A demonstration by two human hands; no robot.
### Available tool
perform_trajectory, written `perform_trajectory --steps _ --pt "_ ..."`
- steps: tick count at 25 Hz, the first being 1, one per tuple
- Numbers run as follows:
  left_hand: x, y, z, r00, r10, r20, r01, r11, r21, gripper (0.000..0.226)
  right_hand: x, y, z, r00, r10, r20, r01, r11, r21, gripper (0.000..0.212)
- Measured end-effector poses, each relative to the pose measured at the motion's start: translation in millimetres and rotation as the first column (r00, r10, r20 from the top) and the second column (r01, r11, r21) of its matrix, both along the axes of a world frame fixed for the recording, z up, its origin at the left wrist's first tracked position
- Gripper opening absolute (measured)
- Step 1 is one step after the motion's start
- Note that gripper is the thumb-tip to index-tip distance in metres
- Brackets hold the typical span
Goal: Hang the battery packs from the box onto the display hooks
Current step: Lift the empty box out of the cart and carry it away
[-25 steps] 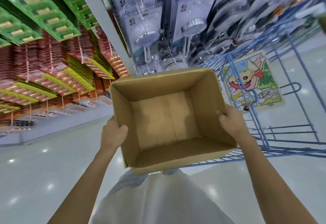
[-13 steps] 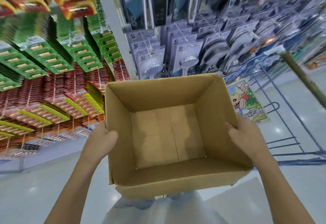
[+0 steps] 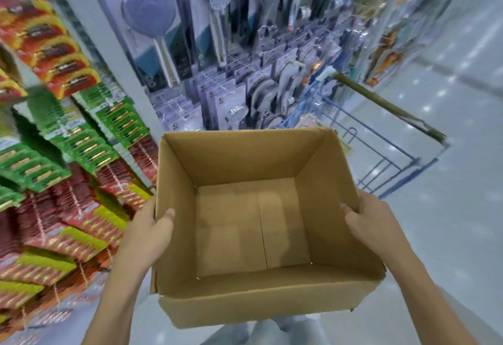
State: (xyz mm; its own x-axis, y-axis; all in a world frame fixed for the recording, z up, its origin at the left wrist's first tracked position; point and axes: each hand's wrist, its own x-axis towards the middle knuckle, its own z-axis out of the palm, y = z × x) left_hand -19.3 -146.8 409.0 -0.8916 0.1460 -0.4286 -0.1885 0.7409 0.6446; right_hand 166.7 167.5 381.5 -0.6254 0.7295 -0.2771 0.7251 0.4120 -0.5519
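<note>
Box (image 3: 246, 225): open top facing us, held between our two hands, bare cardboard floor showing.
Left hand (image 3: 148, 231): thumb curled over the left wall's rim, gripping; other fingers hidden.
Right hand (image 3: 374, 225): thumb clamps the right wall likewise.
Battery packs (image 3: 81, 140): hanging on the display to our left, apart from the box.

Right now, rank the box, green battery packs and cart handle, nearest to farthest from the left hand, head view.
1. Box: the left hand grips its left wall.
2. Green battery packs: hanging up-left of the hand.
3. Cart handle: far right, beyond the box.
</note>
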Motion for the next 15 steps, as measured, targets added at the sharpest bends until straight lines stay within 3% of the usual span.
perform_trajectory --steps 8,15 --pt "29 12 3 0.948 -0.317 -0.034 0.319 0.945 0.075 0.024 126 -76 16 0.941 -0.337 0.020 0.338 0.941 -0.008 0.013" --pt "106 72 6 0.781 -0.620 -0.077 0.625 0.771 0.122 0.025 265 -123 7 0.754 -0.657 0.021 0.657 0.754 -0.014 0.016"
